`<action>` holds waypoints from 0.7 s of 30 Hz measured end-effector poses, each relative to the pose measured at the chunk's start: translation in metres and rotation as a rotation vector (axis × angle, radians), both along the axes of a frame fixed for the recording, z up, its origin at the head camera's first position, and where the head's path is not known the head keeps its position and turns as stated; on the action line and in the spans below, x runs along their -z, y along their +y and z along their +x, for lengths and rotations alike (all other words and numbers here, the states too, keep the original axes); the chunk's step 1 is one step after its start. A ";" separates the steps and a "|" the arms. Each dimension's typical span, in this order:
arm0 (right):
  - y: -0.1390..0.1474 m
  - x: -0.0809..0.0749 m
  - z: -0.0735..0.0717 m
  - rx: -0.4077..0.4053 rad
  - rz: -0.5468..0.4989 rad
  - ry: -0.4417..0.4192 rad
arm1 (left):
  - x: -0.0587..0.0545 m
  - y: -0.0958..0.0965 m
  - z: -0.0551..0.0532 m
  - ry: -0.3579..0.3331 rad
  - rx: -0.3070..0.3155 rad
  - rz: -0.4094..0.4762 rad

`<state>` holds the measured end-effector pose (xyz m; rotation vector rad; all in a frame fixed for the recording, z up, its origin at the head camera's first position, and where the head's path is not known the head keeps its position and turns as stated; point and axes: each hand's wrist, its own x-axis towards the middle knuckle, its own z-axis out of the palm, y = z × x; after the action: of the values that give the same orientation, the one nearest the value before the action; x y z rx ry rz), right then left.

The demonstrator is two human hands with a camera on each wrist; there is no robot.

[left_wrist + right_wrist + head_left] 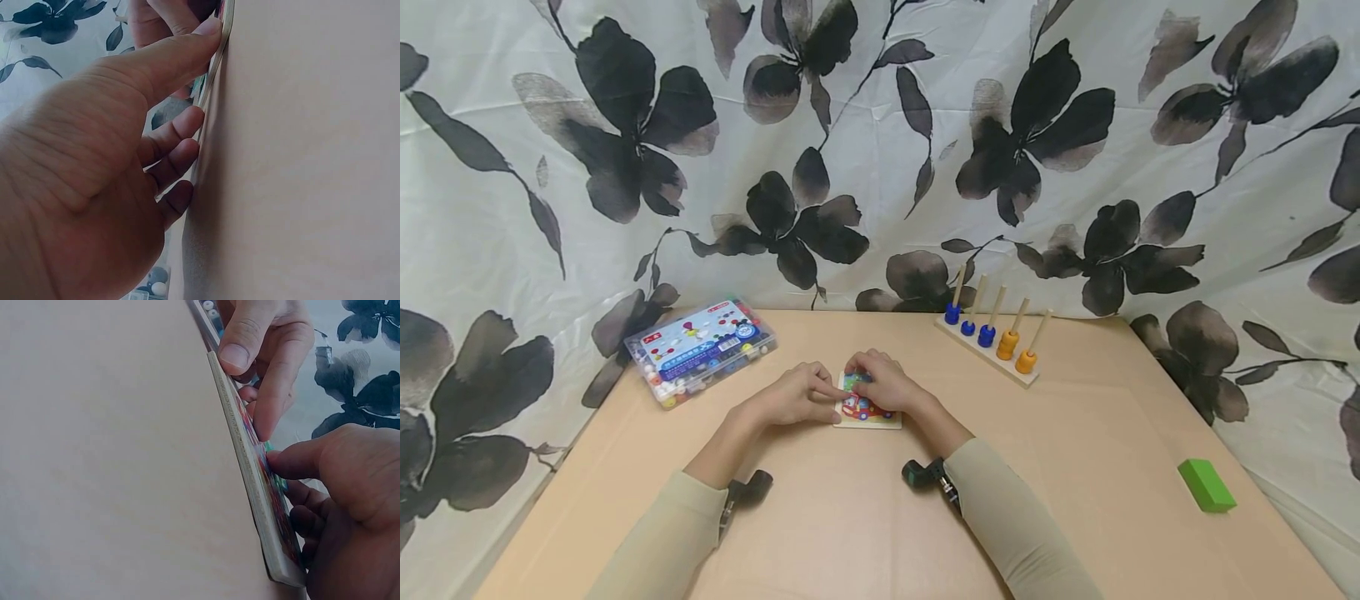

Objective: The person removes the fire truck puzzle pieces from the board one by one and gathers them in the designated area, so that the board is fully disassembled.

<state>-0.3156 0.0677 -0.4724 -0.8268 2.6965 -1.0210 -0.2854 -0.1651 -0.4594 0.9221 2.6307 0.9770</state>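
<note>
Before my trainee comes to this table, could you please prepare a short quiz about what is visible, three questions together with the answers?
1. Choose one: which thing do the left hand and the right hand both touch?
a) the plastic box
b) the picture board
c) the green block
2. Count: how many pegs rise from the peg stand?
3. True or false: in the head view, the right hand is nearer to the peg stand than the left hand.

Key: 1. b; 2. five; 3. true.
</note>
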 end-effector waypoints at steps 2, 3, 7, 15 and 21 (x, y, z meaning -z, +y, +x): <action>0.000 0.000 0.000 0.005 -0.022 -0.015 | -0.001 0.000 0.001 -0.003 -0.003 -0.002; 0.000 0.000 0.001 0.009 -0.034 -0.024 | 0.000 0.000 0.001 -0.004 -0.004 -0.002; 0.001 0.001 0.000 0.018 -0.092 -0.049 | 0.000 0.000 0.001 -0.003 -0.005 0.002; 0.006 0.002 -0.004 0.001 -0.228 -0.085 | -0.002 0.001 0.001 -0.011 -0.006 0.011; 0.012 0.001 -0.006 -0.006 -0.298 -0.087 | -0.002 0.001 0.001 -0.013 -0.005 0.007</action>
<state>-0.3213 0.0793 -0.4731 -0.8134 2.5030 -1.4462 -0.2849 -0.1642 -0.4569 0.9088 2.6219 0.9903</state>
